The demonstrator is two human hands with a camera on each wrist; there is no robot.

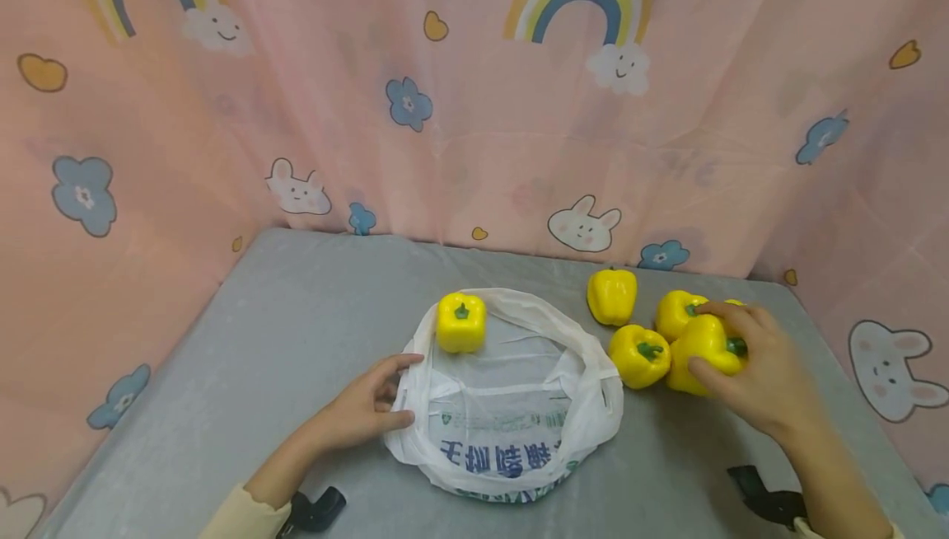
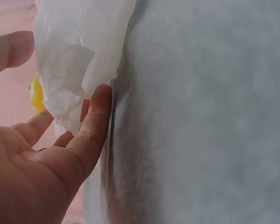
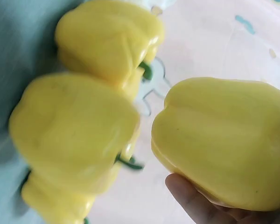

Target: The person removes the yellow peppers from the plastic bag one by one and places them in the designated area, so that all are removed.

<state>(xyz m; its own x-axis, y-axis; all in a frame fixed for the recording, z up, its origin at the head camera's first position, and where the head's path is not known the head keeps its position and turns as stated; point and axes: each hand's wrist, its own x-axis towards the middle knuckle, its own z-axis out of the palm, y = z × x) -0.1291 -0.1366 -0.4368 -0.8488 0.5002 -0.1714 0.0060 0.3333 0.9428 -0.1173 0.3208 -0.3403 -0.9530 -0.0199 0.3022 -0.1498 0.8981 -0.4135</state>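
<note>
A thin white plastic bag (image 1: pixel 511 485) with blue and green print lies with its mouth spread wide. One yellow bell pepper (image 1: pixel 461 325) sits at the far left of the mouth, overlapping the rim. My left hand (image 1: pixel 363 407) is at the left rim, its fingers extended against the plastic (image 2: pixel 84 51) and the thumb apart. To the right of the bag, my right hand (image 1: pixel 764 370) grips a yellow bell pepper (image 1: pixel 700 358) between thumb and fingers. In the right wrist view the held pepper (image 3: pixel 224 144) appears apart from the others, with fingers beneath it.
Several more yellow peppers cluster right of the bag: one at the back (image 1: pixel 611 297), one close by the rim (image 1: pixel 638 355), another behind the held pepper (image 1: pixel 675 312). The grey tabletop (image 1: pixel 296 308) meets a pink patterned curtain (image 1: pixel 474 160) at the back and sides.
</note>
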